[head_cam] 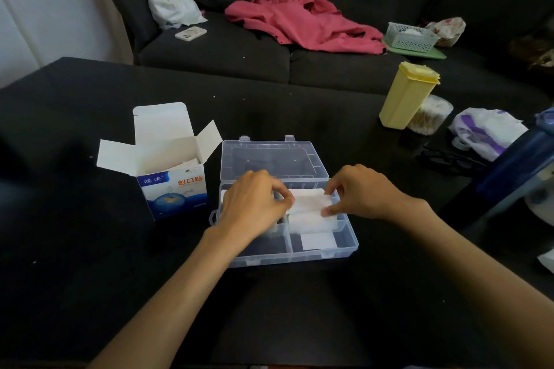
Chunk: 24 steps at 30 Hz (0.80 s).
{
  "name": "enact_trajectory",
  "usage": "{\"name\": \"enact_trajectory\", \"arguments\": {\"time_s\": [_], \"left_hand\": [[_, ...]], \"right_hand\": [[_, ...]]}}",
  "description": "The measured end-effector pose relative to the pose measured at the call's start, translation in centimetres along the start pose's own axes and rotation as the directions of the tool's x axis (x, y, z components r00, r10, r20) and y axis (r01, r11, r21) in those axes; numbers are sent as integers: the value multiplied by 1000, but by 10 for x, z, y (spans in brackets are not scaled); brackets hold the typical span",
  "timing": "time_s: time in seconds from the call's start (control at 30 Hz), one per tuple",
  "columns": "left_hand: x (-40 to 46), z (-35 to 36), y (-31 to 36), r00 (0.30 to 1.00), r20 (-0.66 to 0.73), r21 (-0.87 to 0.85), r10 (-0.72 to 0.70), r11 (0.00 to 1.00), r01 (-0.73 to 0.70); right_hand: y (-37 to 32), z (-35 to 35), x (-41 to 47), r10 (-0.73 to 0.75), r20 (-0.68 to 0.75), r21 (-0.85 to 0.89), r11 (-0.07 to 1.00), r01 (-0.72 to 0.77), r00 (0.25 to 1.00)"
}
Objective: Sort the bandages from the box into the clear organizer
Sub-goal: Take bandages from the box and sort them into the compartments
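A clear plastic organizer [344,249] lies open on the black table, its lid [269,159] folded back. Above its compartments, both hands hold a white stack of bandages [308,202]. My left hand [254,204] pinches the stack's left end and my right hand [359,192] pinches its right end. More white bandages [311,222] lie in the right compartment below, and a white label [317,241] shows in the front right one. The blue and white bandage box [174,192] stands open to the left of the organizer, with white strips showing inside.
A yellow lidded container [404,96] and a tub of cotton swabs [431,117] stand at the back right. A white and purple bag [485,132] and black glasses [449,159] lie to the right. A dark sofa behind holds a red jacket [299,18], a phone [190,33] and a basket [410,36].
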<state>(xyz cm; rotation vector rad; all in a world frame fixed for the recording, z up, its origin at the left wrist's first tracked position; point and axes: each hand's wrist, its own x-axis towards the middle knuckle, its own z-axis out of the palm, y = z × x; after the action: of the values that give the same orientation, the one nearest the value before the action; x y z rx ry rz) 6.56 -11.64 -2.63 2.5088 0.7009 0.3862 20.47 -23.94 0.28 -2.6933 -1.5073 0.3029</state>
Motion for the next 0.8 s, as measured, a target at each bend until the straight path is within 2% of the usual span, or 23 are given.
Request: {"name": "enact_trajectory", "arguments": {"time_s": [0.13,0.23,0.33,0.47,0.57,0.7,0.8], "left_hand": [[-1,-7,1,1000,-3,-32,14,999,-15],[-1,-8,2,1000,-5,-51,29,998,-29],[1,-3,5,999,42,-89,25,996,-21],[-2,8,5,995,92,6,37,999,-38],[-3,10,5,989,65,162,134,976,-143],[-7,7,5,961,86,247,264,929,-277],[-12,8,6,947,116,299,301,898,-322]], "right_hand": [[-1,1,-3,17,61,18,1000,-18,998],[4,-15,-6,5,129,239,970,-36,992],[7,-27,-10,-42,98,457,890,-7,994],[2,-15,-7,-43,154,333,943,-11,987],[-4,0,-3,-8,44,196,981,0,999],[-13,21,-4,13,-76,179,984,1,997],[-12,22,-7,22,-81,178,984,-8,996]]}}
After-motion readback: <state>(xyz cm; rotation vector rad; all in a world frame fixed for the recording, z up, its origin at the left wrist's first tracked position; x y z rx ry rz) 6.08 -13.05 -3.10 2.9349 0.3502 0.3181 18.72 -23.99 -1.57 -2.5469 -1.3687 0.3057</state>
